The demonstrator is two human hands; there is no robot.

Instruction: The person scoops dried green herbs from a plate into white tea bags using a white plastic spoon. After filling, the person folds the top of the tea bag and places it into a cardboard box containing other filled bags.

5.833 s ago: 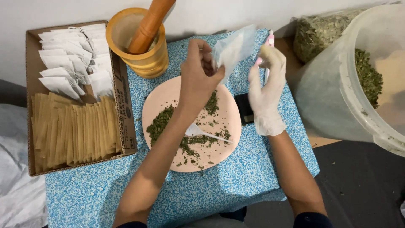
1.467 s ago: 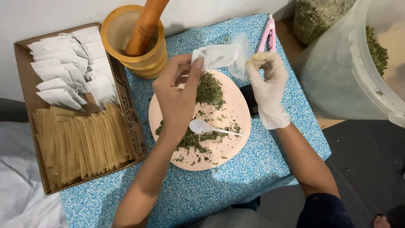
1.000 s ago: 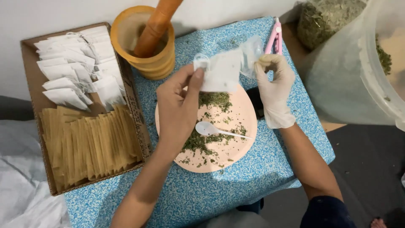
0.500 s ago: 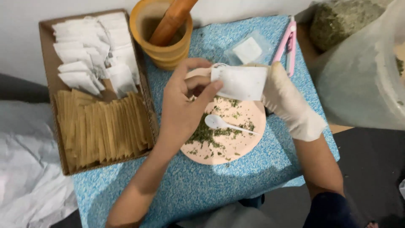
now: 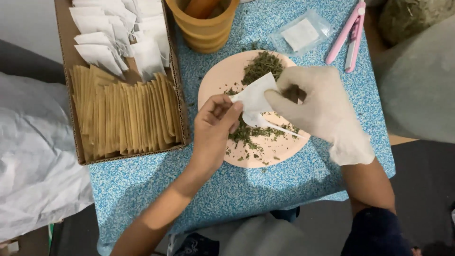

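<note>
1. My bare left hand (image 5: 215, 130) pinches one edge of a small white paper filter bag (image 5: 254, 96) above the round pink plate (image 5: 215, 83).
2. My white-gloved right hand (image 5: 322, 109) grips the bag's other side, with dark dried herb between its fingers.
3. A white plastic spoon (image 5: 265, 123) lies among the crushed green herbs (image 5: 262, 65) on the plate.

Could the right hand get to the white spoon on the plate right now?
Probably yes. The spoon lies on the plate just under the gloved right hand, uncovered, though that hand already pinches the white sachet with the left hand.
</note>
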